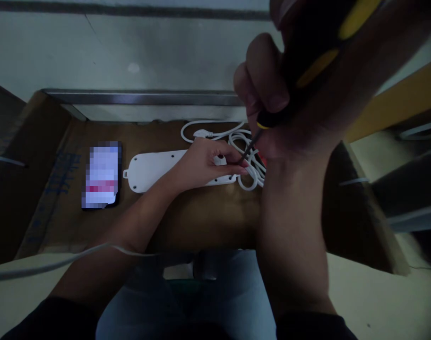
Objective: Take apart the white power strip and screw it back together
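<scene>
My right hand (268, 89) is wrapped round the black and yellow handle of a screwdriver (316, 54), raised close to the camera. Its thin shaft slants down to the left, and the tip meets the fingertips of my left hand (204, 163). Thumb and forefinger of that hand are pinched together there; whatever lies between them is too small to make out. Beneath the left hand lies a long white power strip (153, 171), with small dark screw holes in the face turned up. Its white cord (249, 182) is coiled at the right end, partly behind my right wrist.
A brown cardboard sheet (208, 217) with raised sides carries the strip. A phone (101, 174) with a lit screen lies left of it. The cord's plug (203, 134) rests behind the strip. A pale panel with a metal edge (144, 98) stands at the back.
</scene>
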A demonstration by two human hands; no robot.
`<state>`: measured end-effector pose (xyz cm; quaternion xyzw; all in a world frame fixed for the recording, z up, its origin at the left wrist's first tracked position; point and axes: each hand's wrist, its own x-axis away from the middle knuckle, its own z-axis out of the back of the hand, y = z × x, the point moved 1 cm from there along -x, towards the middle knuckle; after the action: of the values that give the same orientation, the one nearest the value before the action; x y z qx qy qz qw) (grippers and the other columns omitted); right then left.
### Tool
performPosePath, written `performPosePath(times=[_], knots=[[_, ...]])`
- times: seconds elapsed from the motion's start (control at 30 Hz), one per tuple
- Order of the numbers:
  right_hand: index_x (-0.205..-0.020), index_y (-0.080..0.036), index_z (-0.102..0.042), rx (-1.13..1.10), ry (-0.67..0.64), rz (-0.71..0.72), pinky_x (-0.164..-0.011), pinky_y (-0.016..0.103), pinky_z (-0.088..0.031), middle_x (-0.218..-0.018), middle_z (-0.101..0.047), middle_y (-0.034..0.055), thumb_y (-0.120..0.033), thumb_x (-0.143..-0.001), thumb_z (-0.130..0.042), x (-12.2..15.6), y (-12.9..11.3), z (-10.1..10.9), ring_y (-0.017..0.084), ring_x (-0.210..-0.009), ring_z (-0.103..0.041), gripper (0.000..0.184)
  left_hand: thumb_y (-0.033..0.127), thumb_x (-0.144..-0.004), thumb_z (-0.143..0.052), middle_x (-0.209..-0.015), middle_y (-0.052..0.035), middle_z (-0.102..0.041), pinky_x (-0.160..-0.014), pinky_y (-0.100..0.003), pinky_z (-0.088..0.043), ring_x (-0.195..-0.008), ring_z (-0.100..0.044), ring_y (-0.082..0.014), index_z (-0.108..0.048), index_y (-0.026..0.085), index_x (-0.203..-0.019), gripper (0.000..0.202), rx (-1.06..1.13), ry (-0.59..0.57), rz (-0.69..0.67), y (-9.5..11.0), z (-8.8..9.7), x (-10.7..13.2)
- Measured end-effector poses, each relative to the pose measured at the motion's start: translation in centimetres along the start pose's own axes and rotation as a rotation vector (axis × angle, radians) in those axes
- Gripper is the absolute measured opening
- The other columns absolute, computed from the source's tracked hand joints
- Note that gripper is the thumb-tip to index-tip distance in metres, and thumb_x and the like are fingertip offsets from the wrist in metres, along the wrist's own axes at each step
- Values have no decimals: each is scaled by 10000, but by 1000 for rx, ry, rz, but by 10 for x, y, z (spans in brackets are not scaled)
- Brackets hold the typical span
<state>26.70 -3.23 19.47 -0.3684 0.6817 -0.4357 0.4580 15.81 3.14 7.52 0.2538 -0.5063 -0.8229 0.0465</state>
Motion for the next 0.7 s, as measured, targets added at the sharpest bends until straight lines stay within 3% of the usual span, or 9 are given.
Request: performPosePath(times=[0.17, 0.3, 0.4, 0.5, 0.6, 0.7], knots=[[-844, -183, -423, -6, -14, -2, -386, 75, -279, -738, -496, -49, -844, -882, -434, -11, 17, 6, 56, -617, -673, 663, 615, -835, -829, -755, -20, -751, -722, -251, -513, -726, -683, -131, -723, 161, -746, 475, -55, 108, -26, -2, -8, 1], [-825, -182, -451, -13, -16, 17, -397, 77, -268, -728, -490, -41, -884, -873, -380, -13, 26, 13, 68, -653, -694, 707, 573, -850, -833, -763, -12, -746, -712, -248, -509, -720, -674, -128, -706, 168, -764, 434, -100, 128, -6, 0, -9, 2], [-797, -177, -461, 15, 2, 71, -410, 94, -256, -711, -468, -36, -904, -868, -340, -9, 29, 21, 66, -660, -690, 741, 477, -886, -824, -854, -38, -786, -791, -269, -535, -797, -706, -150, -738, 170, -844, 322, -110, 62, -20, 3, -5, 2], [-741, -166, -483, 16, 67, 272, -439, 116, -275, -643, -404, -39, -863, -883, -392, -5, 32, 25, 13, -571, -588, 717, 338, -943, -758, -982, -59, -818, -891, -288, -552, -922, -750, -173, -781, 178, -976, 166, -110, -78, -50, 7, 3, 2], [-639, -158, -488, -52, 83, 446, -447, 146, -282, -540, -358, -43, -809, -875, -491, -4, 32, 24, -22, -477, -393, 693, 269, -960, -717, -1008, -59, -826, -889, -270, -557, -953, -765, -171, -794, 171, -1006, 133, -107, -123, -57, 9, 8, 2], [-551, -144, -457, 7, 96, 263, -470, 138, -317, -500, -355, -15, -814, -920, -232, -4, 26, 20, -24, -475, -393, 797, 289, -945, -741, -973, -52, -826, -847, -260, -560, -918, -765, -169, -795, 170, -969, 133, -96, -92, -26, 8, 8, 2]])
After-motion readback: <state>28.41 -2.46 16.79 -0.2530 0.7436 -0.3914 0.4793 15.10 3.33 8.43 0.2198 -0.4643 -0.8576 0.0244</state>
